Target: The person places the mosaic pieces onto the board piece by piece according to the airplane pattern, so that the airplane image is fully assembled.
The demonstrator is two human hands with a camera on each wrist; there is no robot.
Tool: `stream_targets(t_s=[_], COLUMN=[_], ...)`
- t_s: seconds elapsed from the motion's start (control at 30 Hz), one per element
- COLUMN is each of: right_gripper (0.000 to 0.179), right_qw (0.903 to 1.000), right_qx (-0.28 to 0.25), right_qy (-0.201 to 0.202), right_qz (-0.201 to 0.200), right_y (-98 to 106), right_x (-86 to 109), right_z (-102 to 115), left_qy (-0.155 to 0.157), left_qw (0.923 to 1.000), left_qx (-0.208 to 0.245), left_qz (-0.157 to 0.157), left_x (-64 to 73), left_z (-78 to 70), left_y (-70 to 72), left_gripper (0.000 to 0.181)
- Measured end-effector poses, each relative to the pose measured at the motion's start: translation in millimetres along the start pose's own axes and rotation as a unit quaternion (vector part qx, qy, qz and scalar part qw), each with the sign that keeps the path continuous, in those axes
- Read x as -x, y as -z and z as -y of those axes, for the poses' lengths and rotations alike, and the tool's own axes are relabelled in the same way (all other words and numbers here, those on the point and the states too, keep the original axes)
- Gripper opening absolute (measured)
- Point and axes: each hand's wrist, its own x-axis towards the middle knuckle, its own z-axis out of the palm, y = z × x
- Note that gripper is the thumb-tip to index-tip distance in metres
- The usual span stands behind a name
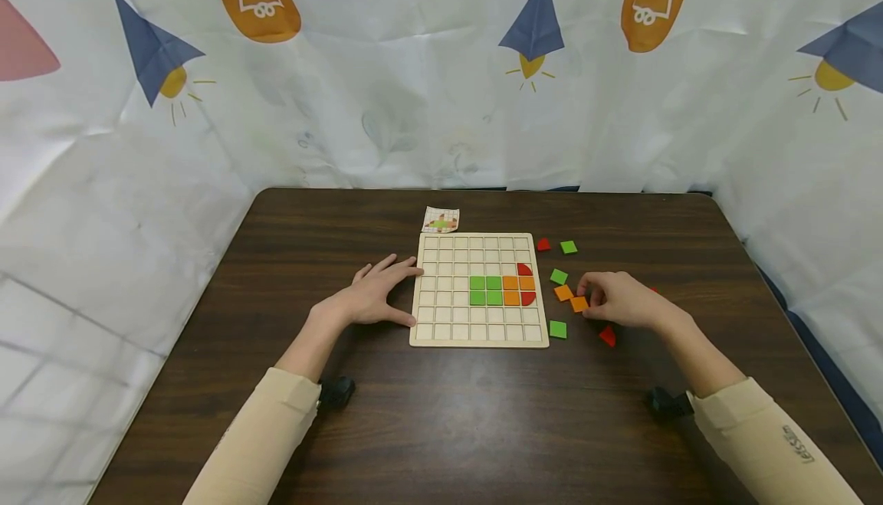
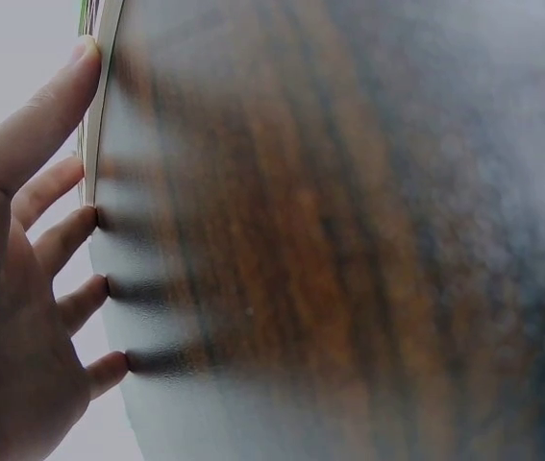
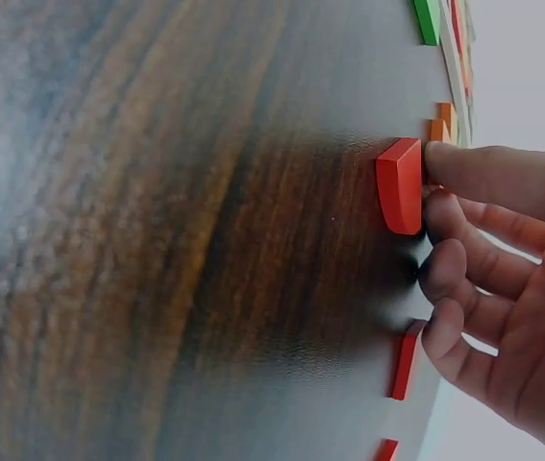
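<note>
From my feed, I saw the left hand (image 1: pixel 372 294) left of centre in the head view, fingers and thumb spread wide against the left edge of the grid board (image 1: pixel 452 255), which lay mid-frame. A pattern card (image 1: pixel 440 220) sat just beyond the board's upper left corner. The left columns were unfilled; toward the right, four green squares (image 1: pixel 477 297), three orange squares (image 1: pixel 511 297) and two red rounded pieces (image 1: pixel 528 299) filled cells, so I judged the work about halfway along. Right of the board, three green tiles (image 1: pixel 558 329), two orange tiles (image 1: pixel 563 292) and several red pieces (image 1: pixel 608 336) (one barely showing) remained loose. Right of centre, the right hand (image 1: pixel 624 300) had its fingers curled narrow at the right-hand orange tile; I couldn't tell whether it held it.

For room, bare tabletop (image 1: pixel 497 428) stretched left of and below the board, while only a thin strip parted the board's right edge from the nearest loose tiles.
</note>
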Motion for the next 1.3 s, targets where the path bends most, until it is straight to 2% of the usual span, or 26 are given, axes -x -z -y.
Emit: stream_targets(t_s=[0.5, 0.9, 1.3], right_gripper=[0.022, 0.022, 0.024], right_qw=[0.9995, 0.9987, 0.9954], right_qx=[0.02, -0.003, -0.049], right_qy=[-0.005, 0.006, 0.017], right_qz=[-0.024, -0.051, -0.081], right_y=[0.8, 3.0, 2.0], right_x=[0.9, 1.8, -1.9], right_z=[-2.0, -1.8, 1.8], left_qy=[0.0, -0.002, 0.001], left_qw=[1.0, 1.0, 1.0], left_qx=[0.002, 0.006, 0.009], left_qz=[0.002, 0.001, 0.001], left_x=[-1.0, -0.6, 0.6], left_z=[-0.2, -0.6, 0.4], left_y=[0.3, 0.8, -0.2], left_gripper=[0.095, 0.094, 0.095])
